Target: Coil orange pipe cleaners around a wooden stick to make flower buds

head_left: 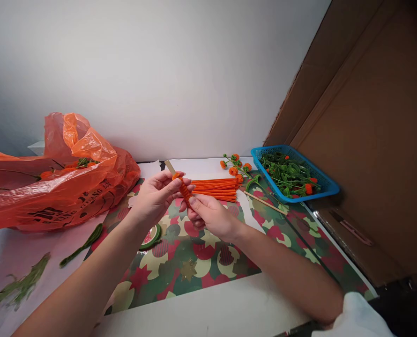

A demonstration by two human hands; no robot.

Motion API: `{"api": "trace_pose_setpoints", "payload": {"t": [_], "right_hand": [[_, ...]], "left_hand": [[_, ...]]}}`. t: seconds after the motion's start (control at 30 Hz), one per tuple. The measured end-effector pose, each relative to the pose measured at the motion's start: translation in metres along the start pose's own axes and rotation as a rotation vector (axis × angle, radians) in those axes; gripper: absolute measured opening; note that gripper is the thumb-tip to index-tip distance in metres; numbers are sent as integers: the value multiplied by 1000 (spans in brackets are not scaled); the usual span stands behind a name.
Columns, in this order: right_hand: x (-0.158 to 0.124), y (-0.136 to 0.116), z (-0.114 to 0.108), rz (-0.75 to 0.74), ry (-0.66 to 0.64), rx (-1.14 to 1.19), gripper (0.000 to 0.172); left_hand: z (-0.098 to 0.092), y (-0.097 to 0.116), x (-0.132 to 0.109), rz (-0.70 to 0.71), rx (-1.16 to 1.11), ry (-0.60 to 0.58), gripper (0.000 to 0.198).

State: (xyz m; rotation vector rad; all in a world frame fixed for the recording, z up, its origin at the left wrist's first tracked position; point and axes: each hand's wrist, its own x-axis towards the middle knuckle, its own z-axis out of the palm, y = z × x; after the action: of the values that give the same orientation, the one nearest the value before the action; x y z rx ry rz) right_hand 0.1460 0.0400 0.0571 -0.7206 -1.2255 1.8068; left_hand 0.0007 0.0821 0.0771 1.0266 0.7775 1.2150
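Over the middle of the table, both hands hold a flat wooden stick (170,167) with an orange pipe cleaner (184,191) wound around it in tight coils. My left hand (157,191) is closed around the upper part, its thumb pressed on the coils. Lower down, my right hand (212,216) pinches the bottom end of the coil between thumb and fingers. The stick tilts, its bare tip pointing up and left. Just behind the hands lies a bundle of straight orange pipe cleaners (217,188), its left part hidden by the fingers.
A red plastic bag (99,194) with orange flowers inside stands left. Finished orange flowers (234,171), a thin wooden stick (266,203) and a blue basket (330,188) of green stems lie right. Green tape (155,236) sits below my left wrist. A cardboard panel (377,140) borders the right.
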Motion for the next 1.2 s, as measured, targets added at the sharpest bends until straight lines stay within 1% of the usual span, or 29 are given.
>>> {"api": "trace_pose_setpoints", "payload": {"t": [0.13, 0.27, 0.4, 0.53, 0.63, 0.7, 0.9, 1.1, 1.2], "right_hand": [[1, 3, -2, -22, 27, -60, 28], [3, 8, -4, -126, 136, -301, 29], [1, 7, -3, -240, 239, -532, 27], [-1, 4, -1, -296, 321, -743, 26], [0, 5, -2, -296, 374, -852, 25], [1, 6, -2, -292, 385, -886, 24], [2, 11, -6, -293, 300, -835, 16], [2, 12, -7, -291, 340, -894, 19], [1, 11, -6, -302, 363, -912, 18]], "left_hand": [[1, 2, -1, -2, 31, 47, 34], [3, 2, 0, 7, 58, 103, 36], [4, 1, -1, 31, 86, 100, 33], [4, -4, -2, 47, 127, 118, 28], [3, -7, -2, 31, 133, 110, 26], [2, -8, 0, 10, 126, 97, 26], [-1, -9, 2, -25, 92, 96, 30], [-4, -14, 2, 5, 127, 90, 29], [-5, -16, 3, 15, 140, 102, 30]]}}
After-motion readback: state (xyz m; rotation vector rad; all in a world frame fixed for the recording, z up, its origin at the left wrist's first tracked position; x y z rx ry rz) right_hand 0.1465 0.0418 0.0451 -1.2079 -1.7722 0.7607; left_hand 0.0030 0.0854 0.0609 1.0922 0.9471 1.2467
